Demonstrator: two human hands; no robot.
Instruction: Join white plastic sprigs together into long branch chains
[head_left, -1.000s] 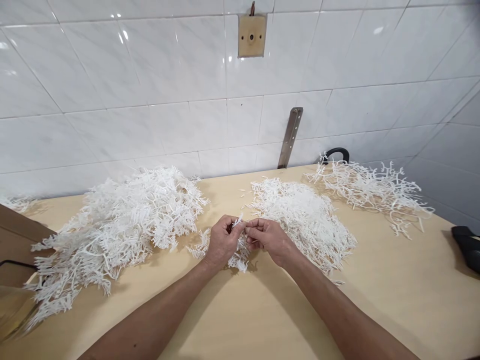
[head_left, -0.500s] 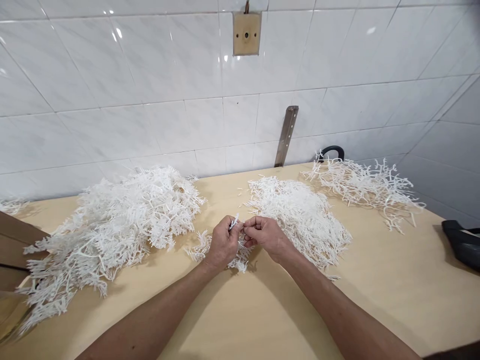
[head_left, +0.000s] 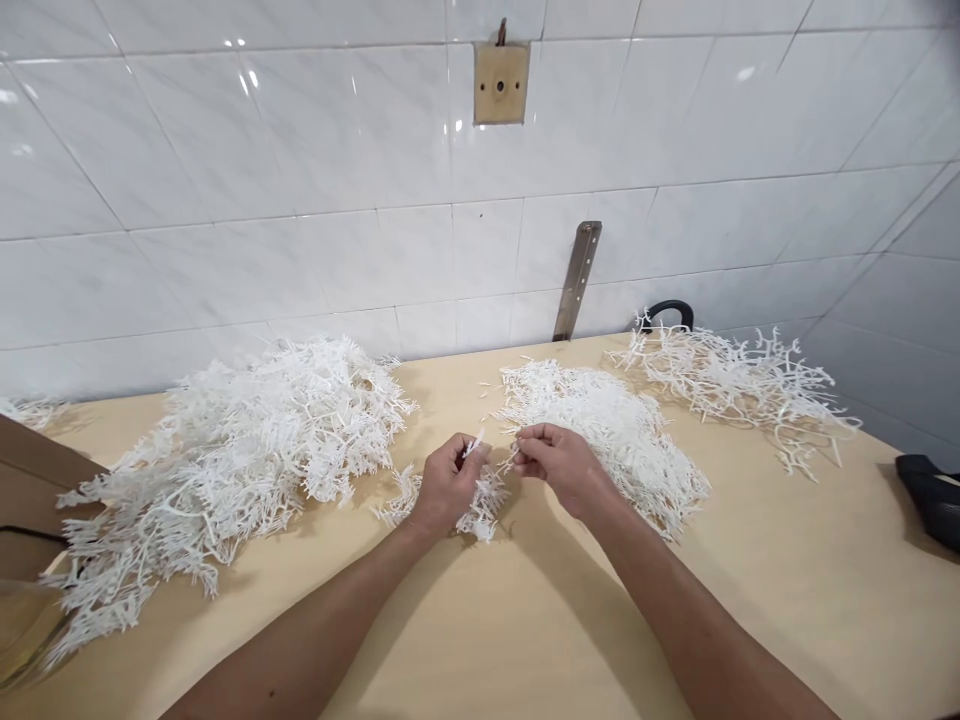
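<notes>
My left hand [head_left: 448, 482] is closed on a small white branched piece [head_left: 474, 443], whose tip sticks up past the thumb. Just to its right, my right hand [head_left: 556, 462] has its thumb and fingers pinched together; what they hold, if anything, is too small to name. A small heap of white bits [head_left: 486, 505] lies beneath and beside my left hand. Beyond my right hand spreads a pile of short thin white pieces [head_left: 615, 415]. A large pile of white branched pieces [head_left: 262, 430] covers the left of the table.
At the back right lie bare white branching stems [head_left: 735, 375] beside a black curved handle [head_left: 671, 308]. A metal strip [head_left: 577, 280] leans on the tiled wall. A black object [head_left: 930, 500] sits at the right edge, a brown box [head_left: 37, 485] at the left.
My right hand has moved right, away from my left hand, opening a gap between them. My left hand keeps its hold on the white piece. The view has shifted slightly.
</notes>
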